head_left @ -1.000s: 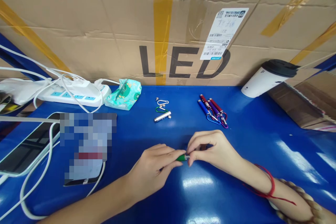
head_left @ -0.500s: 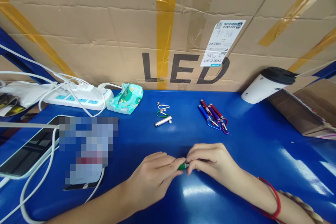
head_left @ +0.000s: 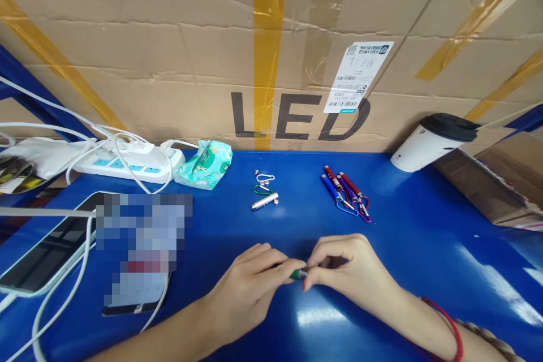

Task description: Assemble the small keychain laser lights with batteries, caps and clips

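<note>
Low in the middle, my left hand (head_left: 250, 283) is closed around a green mini flashlight (head_left: 296, 275), most of it hidden by the fingers. At its silver end my right hand (head_left: 354, 268) pinches with thumb and forefinger. Whether a small part sits in that pinch is hidden. Beyond the hands lie a silver mini flashlight (head_left: 263, 202), a green carabiner clip (head_left: 261, 190), a silver carabiner clip (head_left: 266, 177) and several tiny round metal pieces. Farther right is a bunch of blue, red and purple mini flashlights (head_left: 330, 186) with clips attached.
A large cardboard box (head_left: 190, 56) stands along the table's back edge. On the left are a power strip (head_left: 123, 167), a tissue pack (head_left: 206, 164), two phones and loose white cables (head_left: 89, 237). A lidded cup (head_left: 424, 144) leans at right against another box.
The whole view has shifted slightly, with things lower in the picture. Both hands keep their grip at the green flashlight, and the left fingers now cover it a little differently.
</note>
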`<move>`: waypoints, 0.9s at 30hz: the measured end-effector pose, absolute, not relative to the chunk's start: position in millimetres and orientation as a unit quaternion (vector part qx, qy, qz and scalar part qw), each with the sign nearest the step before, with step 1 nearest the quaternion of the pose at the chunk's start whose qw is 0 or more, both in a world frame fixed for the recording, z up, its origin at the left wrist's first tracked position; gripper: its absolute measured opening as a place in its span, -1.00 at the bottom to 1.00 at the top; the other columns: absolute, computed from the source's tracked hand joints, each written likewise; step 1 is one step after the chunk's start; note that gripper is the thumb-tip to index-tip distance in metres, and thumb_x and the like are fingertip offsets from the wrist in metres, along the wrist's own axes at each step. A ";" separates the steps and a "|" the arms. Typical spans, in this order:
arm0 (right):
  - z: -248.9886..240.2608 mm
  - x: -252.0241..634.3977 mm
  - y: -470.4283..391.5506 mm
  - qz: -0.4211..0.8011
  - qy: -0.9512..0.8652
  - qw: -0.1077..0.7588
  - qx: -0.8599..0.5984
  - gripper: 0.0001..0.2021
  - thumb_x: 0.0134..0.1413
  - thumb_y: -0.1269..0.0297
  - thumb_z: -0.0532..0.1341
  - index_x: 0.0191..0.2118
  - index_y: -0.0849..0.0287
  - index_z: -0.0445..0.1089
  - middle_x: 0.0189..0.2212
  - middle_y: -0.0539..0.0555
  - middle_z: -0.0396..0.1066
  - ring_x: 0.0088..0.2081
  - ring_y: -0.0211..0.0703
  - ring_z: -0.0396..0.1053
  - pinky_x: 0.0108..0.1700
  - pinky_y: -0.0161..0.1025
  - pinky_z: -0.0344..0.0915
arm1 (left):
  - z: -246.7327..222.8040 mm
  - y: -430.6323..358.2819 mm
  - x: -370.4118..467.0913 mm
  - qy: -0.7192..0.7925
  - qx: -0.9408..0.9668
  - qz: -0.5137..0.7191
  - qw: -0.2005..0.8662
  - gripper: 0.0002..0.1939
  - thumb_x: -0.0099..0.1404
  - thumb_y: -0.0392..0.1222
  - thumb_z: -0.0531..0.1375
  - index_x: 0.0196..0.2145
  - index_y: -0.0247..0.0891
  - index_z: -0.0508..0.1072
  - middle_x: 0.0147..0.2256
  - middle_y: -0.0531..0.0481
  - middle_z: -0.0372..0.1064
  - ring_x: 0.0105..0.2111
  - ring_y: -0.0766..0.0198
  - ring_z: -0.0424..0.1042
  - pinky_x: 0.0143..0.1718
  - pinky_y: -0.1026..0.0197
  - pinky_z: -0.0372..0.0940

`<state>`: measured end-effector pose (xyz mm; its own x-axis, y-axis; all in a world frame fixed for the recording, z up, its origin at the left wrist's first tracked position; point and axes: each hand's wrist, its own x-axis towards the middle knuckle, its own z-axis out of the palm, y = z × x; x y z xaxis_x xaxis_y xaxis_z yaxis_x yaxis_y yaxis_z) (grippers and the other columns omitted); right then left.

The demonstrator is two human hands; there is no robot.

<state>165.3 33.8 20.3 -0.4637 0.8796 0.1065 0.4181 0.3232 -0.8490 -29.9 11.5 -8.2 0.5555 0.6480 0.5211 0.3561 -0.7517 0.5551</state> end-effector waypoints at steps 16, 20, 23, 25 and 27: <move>15.9 178.2 34.8 0.070 -0.888 0.375 -0.256 -0.88 0.08 0.37 0.23 -0.23 0.14 0.45 -0.31 0.05 0.47 -0.49 -0.39 0.39 -0.48 -0.44 0.28 | 1.7 8.7 -26.1 0.375 0.764 0.386 0.357 -0.79 0.34 -0.39 0.00 -0.30 -0.28 0.41 -0.41 -0.01 0.35 -0.42 0.33 0.29 -0.37 0.32 0.19; 17.5 179.2 32.7 0.020 -0.893 0.373 -0.253 -0.88 0.13 0.42 0.17 -0.28 0.15 0.47 -0.36 0.04 0.48 -0.53 -0.40 0.37 -0.51 -0.42 0.24 | 1.6 8.2 -25.3 0.375 0.764 0.377 0.366 -0.79 0.34 -0.39 0.00 -0.26 -0.28 0.43 -0.43 0.00 0.33 -0.42 0.32 0.28 -0.37 0.32 0.18; 19.4 179.0 30.7 -0.007 -0.900 0.356 -0.249 -0.89 0.13 0.42 0.17 -0.31 0.16 0.46 -0.42 -0.01 0.48 -0.50 -0.37 0.38 -0.50 -0.41 0.22 | 1.6 8.2 -24.0 0.373 0.771 0.368 0.362 -0.77 0.33 -0.40 0.00 -0.29 -0.30 0.44 -0.45 0.00 0.33 -0.44 0.32 0.27 -0.38 0.32 0.19; 20.5 178.6 30.0 -0.007 -0.904 0.347 -0.251 -0.86 0.15 0.42 0.15 -0.33 0.16 0.46 -0.44 -0.03 0.48 -0.52 -0.39 0.37 -0.50 -0.41 0.19 | 1.4 8.8 -23.6 0.367 0.778 0.365 0.355 -0.78 0.31 -0.42 0.02 -0.30 -0.32 0.46 -0.47 -0.01 0.34 -0.46 0.33 0.27 -0.39 0.32 0.20; 20.1 178.4 30.6 0.003 -0.904 0.342 -0.257 -0.82 0.18 0.42 0.12 -0.35 0.13 0.46 -0.44 -0.04 0.47 -0.53 -0.41 0.35 -0.51 -0.40 0.15 | 0.7 9.7 -23.7 0.367 0.781 0.367 0.349 -0.79 0.28 -0.44 0.04 -0.30 -0.34 0.48 -0.46 -0.01 0.39 -0.47 0.34 0.28 -0.39 0.33 0.21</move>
<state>178.4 30.6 20.1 -0.6348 0.4657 0.6166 0.4622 0.8683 -0.1800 -23.7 9.7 0.7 0.4623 0.8282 0.3167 0.3165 -0.4878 0.8136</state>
